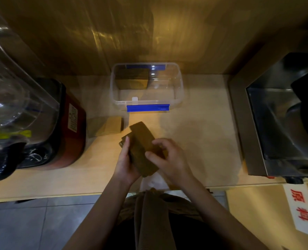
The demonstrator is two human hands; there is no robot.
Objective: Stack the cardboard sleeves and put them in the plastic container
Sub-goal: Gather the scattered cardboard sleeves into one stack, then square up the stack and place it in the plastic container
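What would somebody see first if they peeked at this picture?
Probably the two hands in the middle: the left hand and right hand hold a bundle of brown cardboard sleeves over the counter. Behind them stands a clear plastic container with blue clips, some sleeves already inside at its left. A few more sleeves lie left of the hands.

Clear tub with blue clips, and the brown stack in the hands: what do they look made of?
The clear rectangular tub with blue clips looks like glossy hard plastic: see-through walls with bright glints. The brown stack of flat sleeves, held between the left hand and right hand, looks like matte cardboard: dull, no shine.
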